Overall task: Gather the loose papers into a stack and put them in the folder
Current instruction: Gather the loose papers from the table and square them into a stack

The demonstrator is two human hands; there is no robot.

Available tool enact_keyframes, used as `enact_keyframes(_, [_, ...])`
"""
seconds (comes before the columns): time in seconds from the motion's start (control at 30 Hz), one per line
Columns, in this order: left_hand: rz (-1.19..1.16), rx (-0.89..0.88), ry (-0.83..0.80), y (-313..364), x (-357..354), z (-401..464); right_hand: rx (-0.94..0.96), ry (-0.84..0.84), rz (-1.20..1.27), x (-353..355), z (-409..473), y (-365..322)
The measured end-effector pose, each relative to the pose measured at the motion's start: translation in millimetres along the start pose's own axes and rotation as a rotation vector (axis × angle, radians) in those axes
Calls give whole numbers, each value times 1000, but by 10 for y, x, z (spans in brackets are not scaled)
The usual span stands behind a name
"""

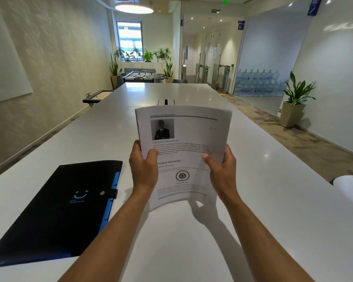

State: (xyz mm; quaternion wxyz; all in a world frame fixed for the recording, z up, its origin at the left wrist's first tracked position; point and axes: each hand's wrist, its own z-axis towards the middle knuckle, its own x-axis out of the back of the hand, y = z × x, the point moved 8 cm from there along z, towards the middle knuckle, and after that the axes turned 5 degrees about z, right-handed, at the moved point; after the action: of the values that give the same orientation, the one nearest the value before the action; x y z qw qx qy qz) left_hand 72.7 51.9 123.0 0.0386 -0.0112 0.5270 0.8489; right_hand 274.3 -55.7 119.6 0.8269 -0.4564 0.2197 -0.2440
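Both of your hands grip the stack of papers [183, 151] at the centre of the frame: your left hand [144, 169] clasps the stack's left edge with the thumb pressed across the printed face and the fingers curled behind, and your right hand [221, 174] clasps the right edge the same way. Your forearms rise from the bottom of the frame and converge toward the sheets. You hold the stack raised off the table [273, 200], tilted up toward you, with its shadow falling on the surface just below it. The sheets are thin white paper, bowed slightly across the top, their edges fanned a little at the upper right corner. The top page carries black text, a small dark portrait photo near its upper left and a round emblem lower down.

At the lower left of the frame the folder [57, 212] lies flat on the table, well apart from the papers. It is a dark, matte rectangle with a light blue smiling mark on the cover, a strap with a metal snap at its right edge and blue tabs showing along that edge; it is closed.

The table is long, white and glossy. At the right edge of the frame part of another white sheet [351, 186] shows
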Motion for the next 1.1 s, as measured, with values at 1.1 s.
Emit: enact_keyframes(1.1, [-345, 339, -90, -437, -442, -509, -594, 363, 859, 101, -666, 931])
